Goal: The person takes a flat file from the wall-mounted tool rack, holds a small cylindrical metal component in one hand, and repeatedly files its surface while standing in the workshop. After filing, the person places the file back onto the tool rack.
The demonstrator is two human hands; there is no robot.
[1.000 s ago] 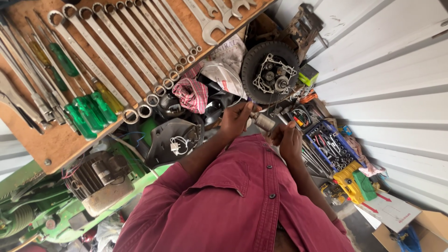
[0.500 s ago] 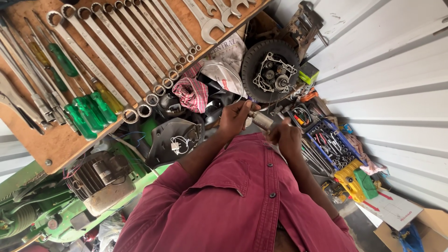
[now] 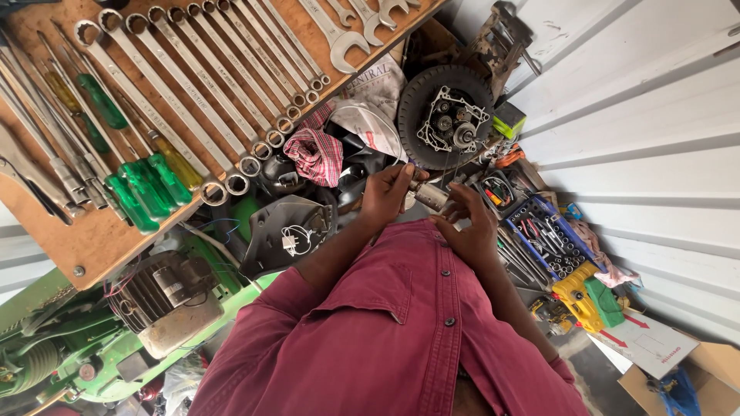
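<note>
Head view, catalogued left to right.

1. Wooden tool board (image 3: 92, 231), with green-handled screwdrivers (image 3: 139, 192) and a row of spanners (image 3: 231, 100). Its lower edge overhangs a green machine (image 3: 46, 339).
2. Checked rag (image 3: 316, 154) and grey cover plate (image 3: 285, 231), just left of the hands.
3. Left hand (image 3: 385, 194): fingers closed on one end of a small metal cylinder (image 3: 428, 196).
4. The cylinder is held in the air above the cluttered bench, between both hands.
5. Right hand (image 3: 472, 231): fingertips pinch the cylinder's other end.
6. Round black housing (image 3: 451, 115), just behind the hands.
7. Blue socket tray (image 3: 551, 235), yellow tool (image 3: 578, 296), white ribbed wall (image 3: 655, 115).

Handling note: the piece is probably best kept steady in the left hand while the right does the fine turning. Open room is small, as clutter rings the hands and only the space towards the chest is free.
</note>
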